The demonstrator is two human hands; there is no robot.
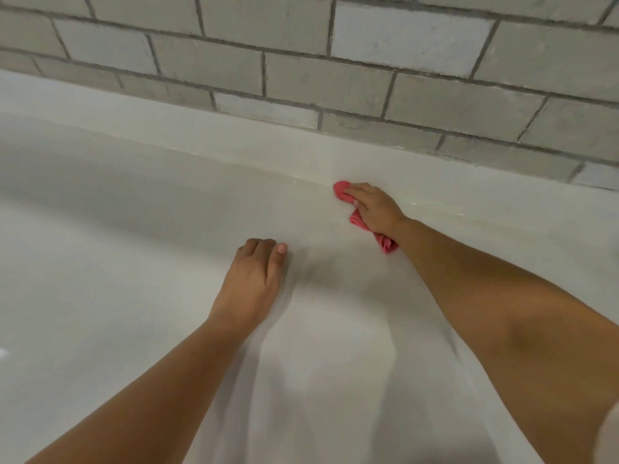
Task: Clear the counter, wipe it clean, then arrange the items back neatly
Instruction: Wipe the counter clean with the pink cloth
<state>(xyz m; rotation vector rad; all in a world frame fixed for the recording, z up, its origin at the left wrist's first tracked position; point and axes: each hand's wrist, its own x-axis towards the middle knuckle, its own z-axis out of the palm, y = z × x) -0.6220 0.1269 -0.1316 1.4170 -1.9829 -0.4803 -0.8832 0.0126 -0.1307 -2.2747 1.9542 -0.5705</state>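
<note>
Head view: white counter (134,229) filled most of the frame and ran up to a low white upstand (234,128) at 12 o'clock. A grey brick-pattern tile wall (402,45) sat above that.

Right hand (375,209) was at about 2 o'clock from frame centre, right at the seam where counter met upstand. It was clamped on the red cloth (341,190), with fingers curled over the top and the thumb tucked against the side. The cloth was pressed flat to the counter. One bunched end stuck out past the fingertips toward 11 o'clock, touching the seam. The other end trailed out under the wrist toward 5 o'clock. The forearm came in from the 4 o'clock corner.

Left hand (254,276) was at about 7 o'clock from centre, well apart from the cloth, which lay at its 2 o'clock. It rested on the bare counter, fingers loosely bent at the knuckles with the tips tucked out of sight. The thumb lay straight alongside, nail up. It gripped nothing. The forearm came in from 7 o'clock.

Soft arm shadows fell on the counter between the forearms. A strip of pale fabric (609,430) showed at the 4 o'clock edge; couldn't tell what it was.
</note>
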